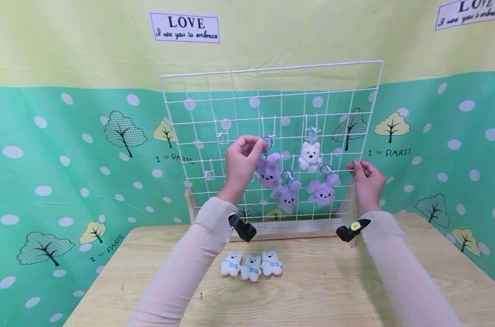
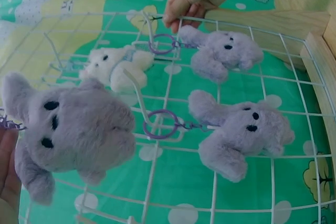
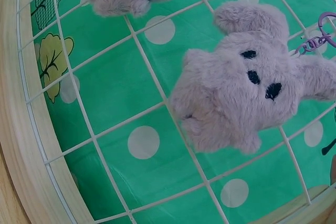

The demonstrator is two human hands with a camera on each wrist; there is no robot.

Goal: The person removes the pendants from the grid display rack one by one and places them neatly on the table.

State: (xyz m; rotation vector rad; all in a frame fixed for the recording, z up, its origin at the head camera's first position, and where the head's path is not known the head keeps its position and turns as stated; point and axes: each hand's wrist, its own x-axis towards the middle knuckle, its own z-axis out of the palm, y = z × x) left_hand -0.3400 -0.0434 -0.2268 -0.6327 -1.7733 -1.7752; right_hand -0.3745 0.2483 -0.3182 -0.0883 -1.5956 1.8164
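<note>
My left hand (image 1: 242, 165) pinches the purple ring of a plush rabbit keychain (image 1: 268, 172), right beside a hook on the white wire grid (image 1: 247, 95). Whether that ring is over the hook I cannot tell. In the left wrist view this rabbit (image 2: 79, 129) dangles close to the camera, with part of the hand at the left edge. My right hand (image 1: 368, 184) grips the right edge of the grid between thumb and fingers. Two more purple rabbit keychains, a lower middle one (image 1: 287, 197) and a right one (image 1: 323, 190), hang from hooks.
A white plush bear keychain (image 1: 310, 156) hangs at the upper right of the grid. Bare hooks (image 1: 222, 137) stick out on its left side. Several white bears (image 1: 251, 268) lie on the wooden table (image 1: 312, 281). A wooden base (image 1: 296, 229) carries the grid before a patterned curtain.
</note>
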